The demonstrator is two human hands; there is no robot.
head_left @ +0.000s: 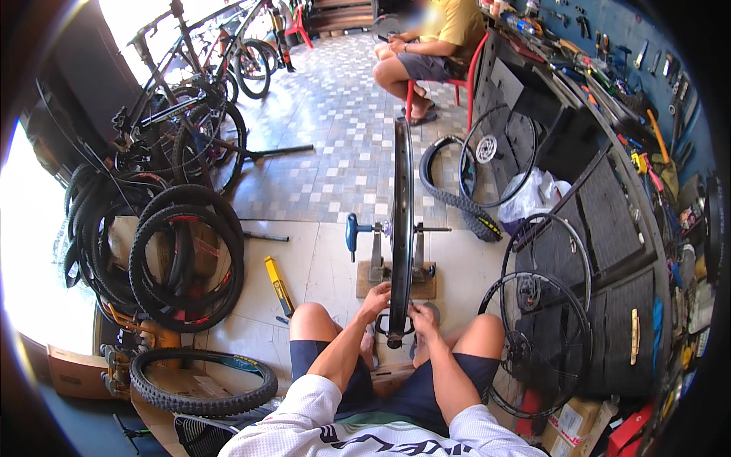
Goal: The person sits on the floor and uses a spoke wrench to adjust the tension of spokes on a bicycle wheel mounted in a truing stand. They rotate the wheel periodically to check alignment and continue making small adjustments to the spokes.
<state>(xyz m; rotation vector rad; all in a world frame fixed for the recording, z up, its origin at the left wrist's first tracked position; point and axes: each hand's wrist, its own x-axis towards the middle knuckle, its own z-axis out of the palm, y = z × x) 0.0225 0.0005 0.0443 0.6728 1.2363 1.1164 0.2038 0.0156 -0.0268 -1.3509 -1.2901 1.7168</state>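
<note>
A bare bicycle wheel (403, 190) stands upright, edge-on, between my knees. It is mounted by its axle in a metal truing stand (376, 251) on a wooden base (426, 290). My left hand (375, 300) is at the wheel's left side near the rim, fingers curled and closed. On the opposite side, my right hand (424, 318) also has its fingers curled in close by the rim. Whatever small thing is between the fingers of either hand is too small to make out. A blue T-shaped handle (352, 236) projects left of the hub.
Tyres (186, 266) and parked bicycles (183, 114) crowd the left. A yellow tool or package (279, 286) lies on the floor. Wheels (541, 305) lean against dark cabinets (601, 206) at right, beneath tools. Ahead, a person sits on a red chair (476, 80).
</note>
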